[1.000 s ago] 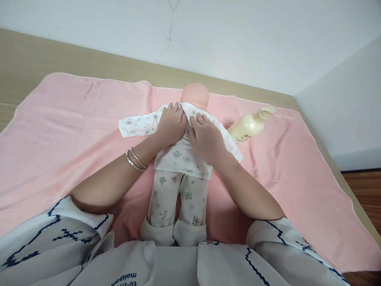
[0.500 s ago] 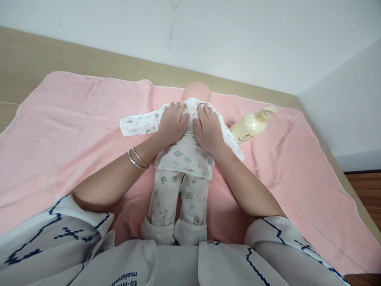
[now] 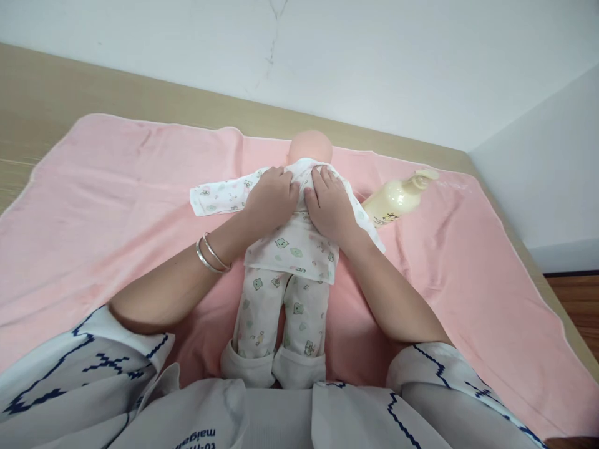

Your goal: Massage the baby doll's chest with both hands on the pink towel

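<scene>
A baby doll lies on its front, its bald head (image 3: 309, 147) at the far end, in a white printed shirt (image 3: 281, 244) and matching trousers (image 3: 256, 312). My left hand (image 3: 271, 196) is at the doll's upper back on the left, fingers curled into the shirt cloth and their tips hidden. On the right side of the upper back, my right hand (image 3: 330, 206) rests flat with its fingers stretched out. Both thumbs point inward, a small gap between them. The shirt is creased below the neck.
A pink blanket (image 3: 140, 168) lies under the doll, over a wooden tabletop (image 3: 178, 100). A pale yellow pump bottle (image 3: 395, 196) lies tilted to the right of the doll, close to its sleeve. A white wall (image 3: 374, 68) rises behind the table.
My left hand's fingers have gone from stretched flat to curled, and the shirt has bunched near the neck. My right hand stays almost in place.
</scene>
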Available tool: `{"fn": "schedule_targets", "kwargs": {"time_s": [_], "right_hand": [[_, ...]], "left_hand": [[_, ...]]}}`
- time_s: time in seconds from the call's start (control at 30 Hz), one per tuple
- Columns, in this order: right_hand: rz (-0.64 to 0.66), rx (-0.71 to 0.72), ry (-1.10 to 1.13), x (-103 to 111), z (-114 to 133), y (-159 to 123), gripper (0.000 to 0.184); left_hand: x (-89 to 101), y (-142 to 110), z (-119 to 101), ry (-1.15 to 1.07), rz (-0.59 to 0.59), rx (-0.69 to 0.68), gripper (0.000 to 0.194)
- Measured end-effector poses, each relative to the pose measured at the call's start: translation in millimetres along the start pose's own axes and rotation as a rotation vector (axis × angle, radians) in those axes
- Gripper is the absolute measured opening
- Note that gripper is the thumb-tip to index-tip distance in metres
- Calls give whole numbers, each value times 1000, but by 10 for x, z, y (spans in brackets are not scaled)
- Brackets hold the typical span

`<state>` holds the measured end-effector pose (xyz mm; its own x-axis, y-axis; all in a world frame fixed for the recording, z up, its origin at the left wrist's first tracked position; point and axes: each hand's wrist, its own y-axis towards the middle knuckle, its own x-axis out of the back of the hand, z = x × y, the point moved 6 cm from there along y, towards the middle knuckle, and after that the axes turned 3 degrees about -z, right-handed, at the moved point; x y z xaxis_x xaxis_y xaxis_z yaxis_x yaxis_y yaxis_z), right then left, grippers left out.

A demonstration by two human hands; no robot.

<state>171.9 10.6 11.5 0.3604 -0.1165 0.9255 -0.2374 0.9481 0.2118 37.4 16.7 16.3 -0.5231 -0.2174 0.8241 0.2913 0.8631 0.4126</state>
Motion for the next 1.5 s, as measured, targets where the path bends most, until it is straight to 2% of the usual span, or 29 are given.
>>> {"fn": "schedule_targets", "kwargs": {"time_s": [0.13, 0.23, 0.33, 0.5, 0.57, 0.67, 0.8, 0.97, 1.1, 1.3, 1.4, 1.5], "right_hand": [[70, 99, -19, 52, -32, 49, 61], [77, 120, -36, 78, -14, 34, 61], [75, 87, -71, 92, 95, -56, 64], [23, 41, -132, 188, 354, -243, 61], [19, 22, -115, 222, 386, -256, 58], [69, -45, -43, 220, 302, -188, 58], [121, -129, 19, 159, 89, -41, 67], [88, -91, -20, 101, -20, 43, 68], [75, -44, -69, 133, 125, -79, 67], [40, 0, -156, 241, 470, -371, 58], [9, -14, -83, 235, 408, -297, 51], [-36, -66, -55, 164, 242, -121, 53]], "left_hand": [[104, -69, -137, -36, 86, 31, 26], [108, -54, -150, -46, 121, 59, 27], [44, 0, -70, -32, 114, 62, 32], [-118, 60, 70, 6, 58, -85, 36], [-160, 58, 105, 40, 61, -86, 39], [-141, 27, 59, 70, 103, -55, 42], [45, -51, -114, 49, 148, 70, 41], [152, -91, -231, 4, 242, 153, 47], [44, 17, -40, -57, 236, 180, 49], [-227, 137, 257, -133, 217, 151, 64], [-277, 116, 288, -145, 172, 151, 65], [-296, 79, 292, -149, 113, 159, 63]]}}
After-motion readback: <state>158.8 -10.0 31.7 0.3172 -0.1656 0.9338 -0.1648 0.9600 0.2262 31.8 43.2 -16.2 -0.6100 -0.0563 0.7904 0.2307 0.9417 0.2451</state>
